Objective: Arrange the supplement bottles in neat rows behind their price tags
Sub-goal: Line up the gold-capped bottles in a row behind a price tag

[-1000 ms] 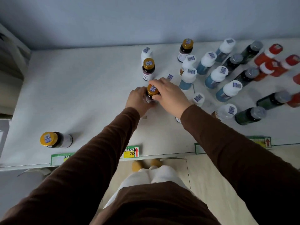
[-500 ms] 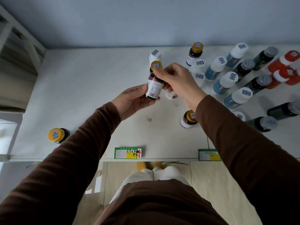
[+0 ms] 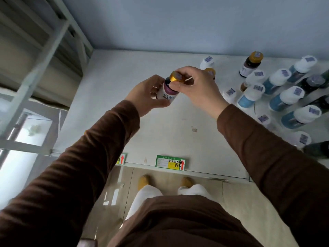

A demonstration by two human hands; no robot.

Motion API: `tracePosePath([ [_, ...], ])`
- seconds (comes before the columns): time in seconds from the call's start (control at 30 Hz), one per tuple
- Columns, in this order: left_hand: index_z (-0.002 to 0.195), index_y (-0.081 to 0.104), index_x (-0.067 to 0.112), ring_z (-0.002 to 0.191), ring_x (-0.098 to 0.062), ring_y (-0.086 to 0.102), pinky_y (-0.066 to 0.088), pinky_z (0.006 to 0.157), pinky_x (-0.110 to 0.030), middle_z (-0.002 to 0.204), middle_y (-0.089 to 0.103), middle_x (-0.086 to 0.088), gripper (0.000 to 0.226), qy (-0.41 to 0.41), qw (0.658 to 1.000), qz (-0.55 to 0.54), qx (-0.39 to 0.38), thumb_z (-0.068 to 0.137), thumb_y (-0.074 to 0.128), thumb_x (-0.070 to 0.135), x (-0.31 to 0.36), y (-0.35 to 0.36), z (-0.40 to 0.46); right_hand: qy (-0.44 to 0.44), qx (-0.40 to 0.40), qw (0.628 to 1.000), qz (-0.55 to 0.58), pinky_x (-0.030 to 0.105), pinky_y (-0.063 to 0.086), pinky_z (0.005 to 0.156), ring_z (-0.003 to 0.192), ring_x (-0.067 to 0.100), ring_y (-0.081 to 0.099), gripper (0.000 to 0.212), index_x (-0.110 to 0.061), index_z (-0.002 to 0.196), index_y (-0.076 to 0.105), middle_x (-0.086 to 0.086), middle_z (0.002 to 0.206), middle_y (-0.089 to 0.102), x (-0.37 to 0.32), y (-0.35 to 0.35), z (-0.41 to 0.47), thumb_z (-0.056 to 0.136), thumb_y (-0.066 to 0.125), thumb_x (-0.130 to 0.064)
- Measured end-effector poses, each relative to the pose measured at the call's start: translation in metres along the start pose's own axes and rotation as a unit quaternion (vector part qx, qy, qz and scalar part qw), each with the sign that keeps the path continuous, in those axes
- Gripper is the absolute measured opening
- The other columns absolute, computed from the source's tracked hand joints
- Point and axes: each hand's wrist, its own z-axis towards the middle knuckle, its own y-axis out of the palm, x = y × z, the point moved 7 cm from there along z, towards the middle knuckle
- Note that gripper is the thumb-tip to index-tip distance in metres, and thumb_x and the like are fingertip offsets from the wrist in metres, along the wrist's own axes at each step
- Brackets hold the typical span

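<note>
A dark gold-capped bottle (image 3: 170, 90) with a white label hangs in the air above the white shelf (image 3: 110, 97). My left hand (image 3: 147, 95) cups its body from the left. My right hand (image 3: 199, 88) pinches its gold cap from the right. Another gold-capped bottle (image 3: 251, 64) stands at the back right. White-capped blue bottles (image 3: 284, 98) and small white-capped bottles (image 3: 230, 94) crowd the right side. A green and yellow price tag (image 3: 170, 162) sits on the shelf's front edge below my hands. A second tag (image 3: 122, 159) shows partly beside my left sleeve.
Dark green bottles (image 3: 318, 148) lie at the far right edge. A grey metal rack (image 3: 44, 56) stands to the left of the shelf. The blue-grey wall (image 3: 178, 24) closes the back. A small stain (image 3: 194, 129) marks the shelf. My feet (image 3: 144, 180) are on the tiled floor below.
I picked the gold-capped bottle off the shelf and carried it left, both hands on it. The view has swung left, so the right-hand bottles sit nearer the frame edge.
</note>
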Motion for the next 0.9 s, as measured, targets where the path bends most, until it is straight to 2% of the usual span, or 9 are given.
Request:
tracePosePath([
  [0.1, 0.109, 0.062, 0.032, 0.101, -0.012, 0.061, 0.051, 0.092, -0.032, 0.105, 0.064, 0.01, 0.041, 0.002, 0.994, 0.107, -0.018, 0.075, 0.079, 0.017, -0.022, -0.05, -0.009, -0.01, -0.022, 0.999, -0.026, 0.025, 0.051, 0.084, 0.094, 0.012, 0.064, 0.038, -0.018, 0.116, 0.068, -0.003, 0.108, 0.068, -0.018, 0.04, 0.006, 0.083, 0.076, -0.035],
  [0.33, 0.118, 0.063, 0.026, 0.103, -0.014, 0.057, 0.045, 0.089, -0.029, 0.118, 0.063, 0.002, 0.031, 0.02, 0.958, 0.282, 0.033, 0.087, 0.067, 0.025, -0.097, -0.139, -0.024, -0.002, -0.059, 0.993, -0.1, 0.019, 0.04, 0.073, 0.092, 0.013, 0.06, 0.041, -0.022, 0.114, 0.064, -0.003, 0.107, 0.062, -0.052, 0.142, 0.007, 0.079, 0.078, -0.039],
  [0.4, 0.119, 0.063, 0.024, 0.108, -0.018, 0.057, 0.043, 0.092, -0.03, 0.119, 0.062, 0.0, 0.031, 0.023, 0.955, 0.295, 0.032, 0.088, 0.066, 0.027, -0.119, -0.154, -0.029, 0.002, -0.071, 0.99, -0.122, 0.017, 0.04, 0.072, 0.091, 0.013, 0.059, 0.04, -0.023, 0.113, 0.062, -0.003, 0.106, 0.059, -0.057, 0.171, 0.004, 0.08, 0.077, -0.039],
  [0.57, 0.118, 0.062, 0.023, 0.111, -0.023, 0.055, 0.043, 0.095, -0.034, 0.12, 0.062, -0.002, 0.031, 0.02, 0.951, 0.307, 0.039, 0.088, 0.064, 0.03, -0.161, -0.171, -0.044, 0.007, -0.084, 0.977, -0.197, 0.023, 0.042, 0.079, 0.095, 0.016, 0.058, 0.039, -0.021, 0.115, 0.059, 0.0, 0.11, 0.058, -0.069, 0.217, -0.003, 0.083, 0.075, -0.036],
  [0.77, 0.117, 0.063, 0.023, 0.111, -0.022, 0.054, 0.045, 0.091, -0.033, 0.119, 0.062, 0.0, 0.03, 0.004, 0.957, 0.289, 0.04, 0.088, 0.064, 0.03, -0.184, -0.17, -0.052, 0.012, -0.09, 0.971, -0.22, 0.034, 0.05, 0.086, 0.101, 0.019, 0.057, 0.04, -0.02, 0.118, 0.058, 0.001, 0.114, 0.057, -0.071, 0.234, -0.011, 0.084, 0.074, -0.033],
  [0.9, 0.116, 0.063, 0.023, 0.108, -0.022, 0.055, 0.045, 0.089, -0.032, 0.117, 0.063, -0.001, 0.029, 0.002, 0.958, 0.283, 0.041, 0.088, 0.065, 0.03, -0.188, -0.172, -0.05, 0.012, -0.089, 0.972, -0.219, 0.036, 0.051, 0.085, 0.1, 0.02, 0.056, 0.04, -0.021, 0.117, 0.057, 0.001, 0.113, 0.056, -0.071, 0.236, -0.01, 0.083, 0.074, -0.032],
])
